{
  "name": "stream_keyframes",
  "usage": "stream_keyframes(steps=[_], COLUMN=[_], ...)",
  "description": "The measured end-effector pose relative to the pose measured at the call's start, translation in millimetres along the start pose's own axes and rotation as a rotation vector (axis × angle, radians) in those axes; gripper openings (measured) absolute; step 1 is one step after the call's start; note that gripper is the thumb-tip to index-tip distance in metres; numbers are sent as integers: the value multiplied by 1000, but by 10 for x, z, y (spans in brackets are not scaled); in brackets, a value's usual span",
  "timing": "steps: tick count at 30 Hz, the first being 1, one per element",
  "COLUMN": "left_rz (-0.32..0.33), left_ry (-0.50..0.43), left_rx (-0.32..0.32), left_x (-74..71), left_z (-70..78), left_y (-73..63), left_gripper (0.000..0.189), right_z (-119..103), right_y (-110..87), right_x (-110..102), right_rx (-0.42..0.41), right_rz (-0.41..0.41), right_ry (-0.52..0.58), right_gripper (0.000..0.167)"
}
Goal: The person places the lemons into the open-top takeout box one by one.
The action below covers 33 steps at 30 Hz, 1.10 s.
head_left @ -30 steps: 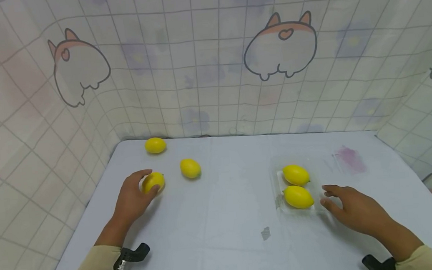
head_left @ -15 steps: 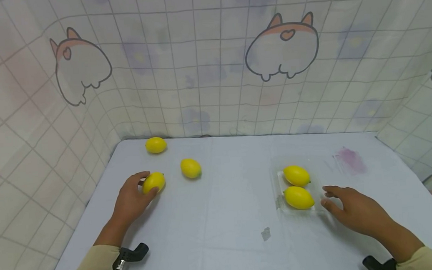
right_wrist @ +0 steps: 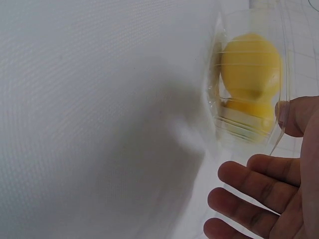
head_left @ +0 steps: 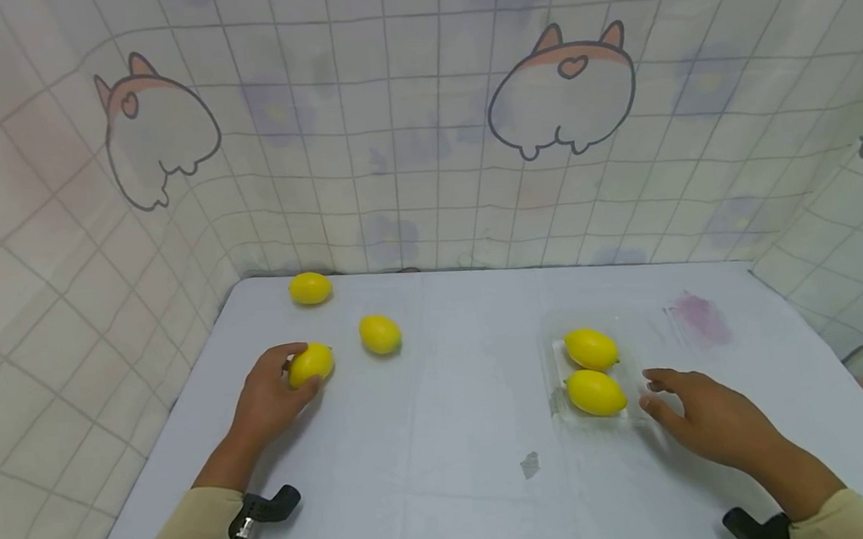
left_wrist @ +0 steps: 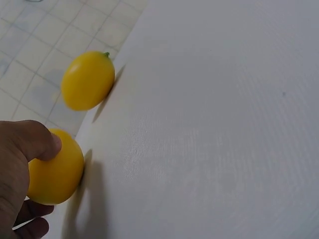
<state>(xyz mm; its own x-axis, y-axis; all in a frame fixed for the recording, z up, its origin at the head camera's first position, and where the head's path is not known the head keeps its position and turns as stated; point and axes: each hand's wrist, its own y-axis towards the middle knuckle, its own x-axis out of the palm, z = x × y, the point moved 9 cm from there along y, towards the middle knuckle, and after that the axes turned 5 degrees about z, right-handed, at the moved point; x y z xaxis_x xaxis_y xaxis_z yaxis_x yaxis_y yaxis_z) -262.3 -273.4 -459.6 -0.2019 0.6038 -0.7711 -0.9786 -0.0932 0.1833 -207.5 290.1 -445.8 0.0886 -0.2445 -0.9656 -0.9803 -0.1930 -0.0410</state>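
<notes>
In the head view, the left hand (head_left: 266, 400) pinches a lemon (head_left: 314, 364) at the table's (head_left: 456, 401) left side; its stem end points to two o'clock, its long axis running toward eight, where fingers hide it. A loose lemon (head_left: 380, 335) lies at two o'clock from it. The right hand (head_left: 716, 421), fingers loosely parted, is at four o'clock from a clear tray (head_left: 559, 361).

In the left wrist view, the thumb covers part of the held fruit; the left edge cuts off the hand.

In the right wrist view, plastic blurs the tray's contents; whether the thumb presses it, I cannot tell.
</notes>
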Motion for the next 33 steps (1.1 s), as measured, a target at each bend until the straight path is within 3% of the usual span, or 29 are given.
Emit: stream_keyframes(steps=[6,13,23,33], left_rz=[-19,7,5,-15], left_ry=[-21,-40,-95,-134], left_rx=[17,60,155,240], left_x=[50,62,79,203], left_z=[54,183,530,893], left_y=[-5,-17,-41,-44], left_gripper=[58,57,57,55], right_z=[-16,-28,-29,-15], right_y=[8,6,3,3], right_x=[-1,-3,-8,7], right_rx=[-10,-9,-18,-13], right_rz=[5,4,13,8], right_ry=[2,6,6,9], right_gripper=[62,62,62,63])
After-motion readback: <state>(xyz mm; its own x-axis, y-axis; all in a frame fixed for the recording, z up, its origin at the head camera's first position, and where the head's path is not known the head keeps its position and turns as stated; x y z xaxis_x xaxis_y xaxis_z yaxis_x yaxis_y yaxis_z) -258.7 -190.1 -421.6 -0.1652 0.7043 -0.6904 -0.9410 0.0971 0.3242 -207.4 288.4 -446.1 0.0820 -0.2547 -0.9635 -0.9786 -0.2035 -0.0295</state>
